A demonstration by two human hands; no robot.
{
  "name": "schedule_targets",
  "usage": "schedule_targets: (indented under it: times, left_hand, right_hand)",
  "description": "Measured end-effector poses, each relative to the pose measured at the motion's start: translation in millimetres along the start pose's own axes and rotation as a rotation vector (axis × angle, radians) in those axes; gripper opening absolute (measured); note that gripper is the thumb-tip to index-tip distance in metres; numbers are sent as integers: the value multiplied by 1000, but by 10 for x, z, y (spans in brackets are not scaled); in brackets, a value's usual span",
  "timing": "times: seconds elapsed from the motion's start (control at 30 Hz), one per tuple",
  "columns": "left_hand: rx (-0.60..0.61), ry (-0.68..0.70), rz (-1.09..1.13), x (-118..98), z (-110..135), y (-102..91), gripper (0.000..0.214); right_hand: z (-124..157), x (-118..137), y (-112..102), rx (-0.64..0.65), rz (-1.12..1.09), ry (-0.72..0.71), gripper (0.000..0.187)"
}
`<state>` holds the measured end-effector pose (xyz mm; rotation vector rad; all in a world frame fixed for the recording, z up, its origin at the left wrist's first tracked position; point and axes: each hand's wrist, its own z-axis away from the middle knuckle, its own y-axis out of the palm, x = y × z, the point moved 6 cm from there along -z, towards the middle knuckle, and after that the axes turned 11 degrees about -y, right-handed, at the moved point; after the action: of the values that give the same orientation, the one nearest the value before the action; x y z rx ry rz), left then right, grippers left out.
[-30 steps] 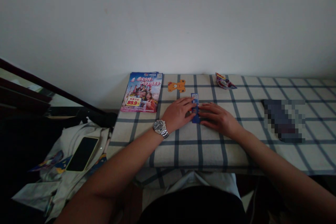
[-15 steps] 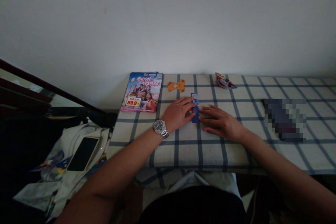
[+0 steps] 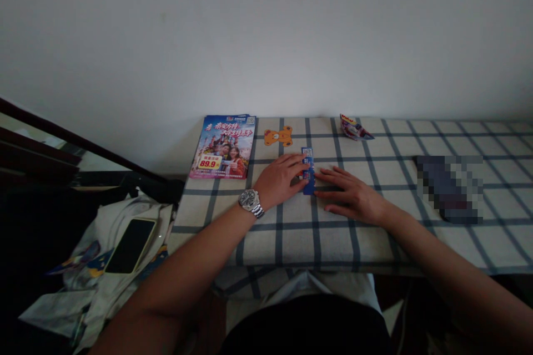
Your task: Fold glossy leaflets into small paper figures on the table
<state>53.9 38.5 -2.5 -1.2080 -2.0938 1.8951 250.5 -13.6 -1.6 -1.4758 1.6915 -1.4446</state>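
Note:
A narrow strip of folded blue printed paper [image 3: 308, 184] lies on the checked tablecloth, a QR code at its far end. My left hand [image 3: 278, 177], with a metal watch on the wrist, rests from the left with its fingertips pressed on the strip; the fingers are stretched and slightly apart. From the right comes my right hand [image 3: 353, 195], palm down and fingers spread, its fingertips at the strip's right edge. Part of the paper is hidden under the left fingers.
A stack of printed flyers [image 3: 224, 150] lies at the table's back left, beside a flat bear cutout [image 3: 278, 136]. Farther right are a folded paper piece [image 3: 356, 128] and a dark, pixelated object [image 3: 449, 191]. A phone [image 3: 130, 246] lies on fabric left of the table.
The view has shifted very slightly. Both hands stay in nearly the same place at the blue paper strip.

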Motion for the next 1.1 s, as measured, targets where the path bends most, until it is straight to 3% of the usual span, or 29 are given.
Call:
schedule_targets:
  times: [0.23, 0.53, 0.73, 0.97, 1.1]
  left_hand:
    - [16, 21, 5, 2, 19, -40, 43]
    - [24, 28, -8, -17, 22, -73, 47]
    - [28, 26, -30, -18, 30, -72, 51]
    - [27, 13, -22, -22, 30, -59, 52]
    - [28, 13, -28, -20, 33, -40, 57]
  right_hand:
    - [-17, 46, -21, 58, 15, -22, 45]
    - [-46, -26, -63, -10, -23, 41, 50]
    - [-194, -156, -147, -77, 17, 116, 31]
    - [-425, -488, -188, -243, 52, 297, 18]
    - [-510, -590, -171, -270, 88, 356, 12]
